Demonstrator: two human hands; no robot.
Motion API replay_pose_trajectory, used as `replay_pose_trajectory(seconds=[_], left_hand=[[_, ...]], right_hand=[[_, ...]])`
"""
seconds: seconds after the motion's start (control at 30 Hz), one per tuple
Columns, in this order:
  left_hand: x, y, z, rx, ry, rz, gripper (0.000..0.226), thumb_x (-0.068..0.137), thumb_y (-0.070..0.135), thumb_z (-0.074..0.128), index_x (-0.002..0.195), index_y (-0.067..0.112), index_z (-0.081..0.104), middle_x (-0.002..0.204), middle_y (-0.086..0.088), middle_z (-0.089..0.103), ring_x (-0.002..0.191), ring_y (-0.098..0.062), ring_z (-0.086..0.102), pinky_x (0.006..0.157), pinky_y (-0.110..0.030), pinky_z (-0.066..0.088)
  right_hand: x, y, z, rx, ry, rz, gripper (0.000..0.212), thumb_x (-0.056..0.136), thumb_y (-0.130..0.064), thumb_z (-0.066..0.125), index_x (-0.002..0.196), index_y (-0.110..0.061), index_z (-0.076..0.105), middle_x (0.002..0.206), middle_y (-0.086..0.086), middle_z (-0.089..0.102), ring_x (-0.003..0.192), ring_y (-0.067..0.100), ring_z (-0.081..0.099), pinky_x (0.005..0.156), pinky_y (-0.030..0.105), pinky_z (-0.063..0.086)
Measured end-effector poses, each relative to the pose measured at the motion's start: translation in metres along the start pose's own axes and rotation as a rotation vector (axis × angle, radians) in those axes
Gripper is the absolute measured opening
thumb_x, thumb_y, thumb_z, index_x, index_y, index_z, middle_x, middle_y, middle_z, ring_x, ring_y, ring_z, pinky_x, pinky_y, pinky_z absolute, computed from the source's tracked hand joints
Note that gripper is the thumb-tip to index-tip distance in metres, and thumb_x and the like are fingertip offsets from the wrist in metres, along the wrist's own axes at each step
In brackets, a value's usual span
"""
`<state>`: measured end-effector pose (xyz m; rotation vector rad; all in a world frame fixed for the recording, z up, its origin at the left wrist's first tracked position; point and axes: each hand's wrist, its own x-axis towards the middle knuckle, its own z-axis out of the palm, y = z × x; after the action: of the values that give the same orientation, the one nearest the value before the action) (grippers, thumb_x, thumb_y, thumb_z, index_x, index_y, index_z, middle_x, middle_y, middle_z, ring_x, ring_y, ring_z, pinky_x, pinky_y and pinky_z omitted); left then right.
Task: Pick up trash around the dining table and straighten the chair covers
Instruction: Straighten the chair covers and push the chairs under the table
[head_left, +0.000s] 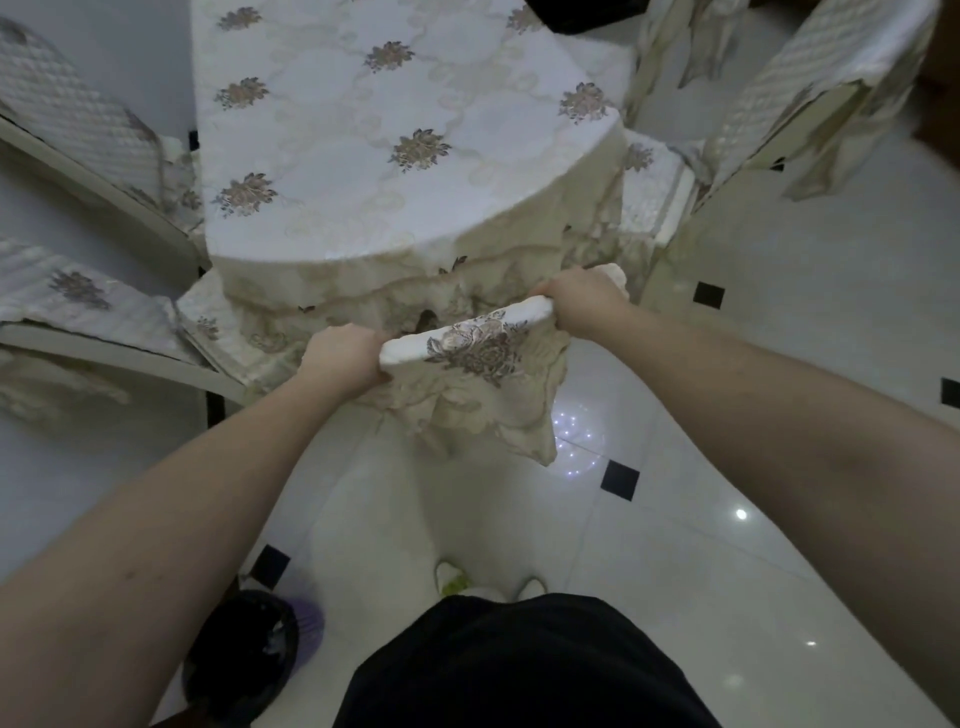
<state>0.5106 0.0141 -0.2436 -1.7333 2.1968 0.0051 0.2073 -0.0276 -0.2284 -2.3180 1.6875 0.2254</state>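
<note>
- Left hand (340, 353): fingers curled tight round the left end of the chair cover (470, 345), gripping its top edge; fingertips tucked under the fabric, not visible.
- Right hand (582, 299): fingers curled round the right end of the same top edge, thumb side toward the table; a bunched bit of cloth sticks out past the knuckles.
- Chair cover sits over a chair back right in front of the person, pushed up against the table (363, 156); padded top edge runs tilted, right end higher in frame. Floral embroidery on the near face, cream ruffled skirt hanging below it toward the floor (675, 519).
- Chair itself hidden under cover & tablecloth overhang – frame, seat, legs can't be made out.
- Table w/ embroidered cloth, rounded near edge; far end cut off at top of frame.
- Other covered chairs: two at left (62, 109) (83, 296), one at right (810, 88), all partly cut off by frame edges; right one's cover hangs loose & crooked.
- Dark bin (244, 654) w/ black liner at lower left, behind the left forearm; contents dim, some pale scraps inside, can't tell what. Purple object just beside it, mostly hidden.
- Small yellow-green item on the floor by the person's feet, blurry, can't ID.
- White tiles w/ small black insets, light glare spots.
</note>
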Motion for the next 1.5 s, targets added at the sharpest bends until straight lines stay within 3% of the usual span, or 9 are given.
replay_pose_trajectory(seconds=[0.2, 0.37, 0.53, 0.83, 0.97, 1.13, 1.33, 1.4, 1.5], left_hand=[[-0.001, 0.002, 0.001, -0.023, -0.009, -0.019, 0.031, 0.078, 0.043, 0.068, 0.106, 0.031, 0.063, 0.100, -0.003, 0.068, 0.093, -0.028, 0.064, 0.069, -0.032, 0.046], [-0.007, 0.006, 0.004, -0.121, -0.028, -0.081, 0.034, 0.081, 0.035, 0.064, 0.112, 0.025, 0.056, 0.105, -0.003, 0.065, 0.097, -0.027, 0.061, 0.070, -0.034, 0.047], [-0.014, 0.002, 0.014, -0.210, -0.003, -0.111, 0.040, 0.086, 0.036, 0.063, 0.122, 0.023, 0.051, 0.108, -0.005, 0.062, 0.097, -0.030, 0.061, 0.073, -0.040, 0.049], [-0.020, -0.001, 0.011, -0.212, -0.010, -0.099, 0.045, 0.085, 0.041, 0.063, 0.125, 0.025, 0.049, 0.113, -0.004, 0.062, 0.100, -0.029, 0.061, 0.075, -0.038, 0.049], [-0.027, -0.001, 0.016, -0.339, 0.011, -0.047, 0.054, 0.084, 0.039, 0.062, 0.131, 0.021, 0.044, 0.124, -0.005, 0.055, 0.113, -0.027, 0.052, 0.085, -0.038, 0.043], [-0.043, -0.010, 0.026, -0.440, 0.030, 0.015, 0.079, 0.080, 0.043, 0.063, 0.146, 0.018, 0.028, 0.144, -0.008, 0.039, 0.135, -0.027, 0.033, 0.111, -0.042, 0.027], [-0.059, -0.022, 0.019, -0.395, -0.014, 0.103, 0.088, 0.086, 0.050, 0.058, 0.152, 0.020, 0.009, 0.157, -0.006, 0.020, 0.143, -0.023, 0.019, 0.115, -0.038, 0.021], [-0.057, -0.024, 0.015, -0.385, -0.032, 0.108, 0.084, 0.086, 0.056, 0.053, 0.152, 0.020, 0.014, 0.156, -0.004, 0.025, 0.141, -0.022, 0.025, 0.113, -0.039, 0.028], [-0.051, -0.014, 0.003, -0.353, 0.084, 0.070, 0.063, 0.087, 0.061, 0.044, 0.137, 0.023, 0.043, 0.135, -0.002, 0.051, 0.121, -0.023, 0.049, 0.097, -0.043, 0.043]], right_hand=[[0.001, 0.002, 0.011, -0.017, 0.071, -0.021, 0.042, 0.074, 0.001, 0.057, 0.106, -0.025, 0.063, 0.101, 0.005, 0.066, 0.092, 0.029, 0.061, 0.066, 0.033, 0.039], [-0.001, 0.004, 0.017, -0.014, 0.142, -0.024, 0.040, 0.074, -0.002, 0.063, 0.109, -0.021, 0.061, 0.105, 0.009, 0.064, 0.099, 0.031, 0.059, 0.074, 0.035, 0.038], [-0.003, -0.007, 0.012, -0.082, 0.069, 0.055, 0.039, 0.078, -0.005, 0.064, 0.113, -0.021, 0.061, 0.112, 0.007, 0.062, 0.106, 0.028, 0.057, 0.079, 0.035, 0.043], [-0.006, -0.007, 0.017, -0.103, 0.084, 0.053, 0.039, 0.076, -0.010, 0.066, 0.110, -0.029, 0.063, 0.105, 0.003, 0.065, 0.101, 0.026, 0.059, 0.076, 0.033, 0.039], [-0.004, -0.005, 0.024, -0.149, 0.088, 0.182, 0.043, 0.074, -0.025, 0.074, 0.114, -0.028, 0.058, 0.115, 0.003, 0.061, 0.113, 0.026, 0.052, 0.097, 0.041, 0.033], [-0.017, -0.014, 0.035, 0.034, 0.248, 0.286, 0.050, 0.083, -0.015, 0.059, 0.131, -0.015, 0.046, 0.131, 0.010, 0.050, 0.125, 0.028, 0.041, 0.104, 0.040, 0.027], [-0.068, -0.045, 0.038, 0.139, 0.231, 0.257, 0.075, 0.087, -0.025, 0.054, 0.150, -0.016, 0.015, 0.158, 0.008, 0.016, 0.144, 0.026, 0.013, 0.114, 0.043, 0.017], [-0.080, -0.052, 0.035, 0.141, 0.211, 0.251, 0.073, 0.090, -0.026, 0.051, 0.151, -0.017, 0.012, 0.159, 0.008, 0.011, 0.146, 0.025, 0.010, 0.116, 0.042, 0.015], [-0.100, -0.055, 0.032, 0.170, 0.228, 0.301, 0.069, 0.092, -0.029, 0.049, 0.151, -0.019, 0.014, 0.159, 0.006, 0.012, 0.146, 0.024, 0.010, 0.116, 0.041, 0.014]])
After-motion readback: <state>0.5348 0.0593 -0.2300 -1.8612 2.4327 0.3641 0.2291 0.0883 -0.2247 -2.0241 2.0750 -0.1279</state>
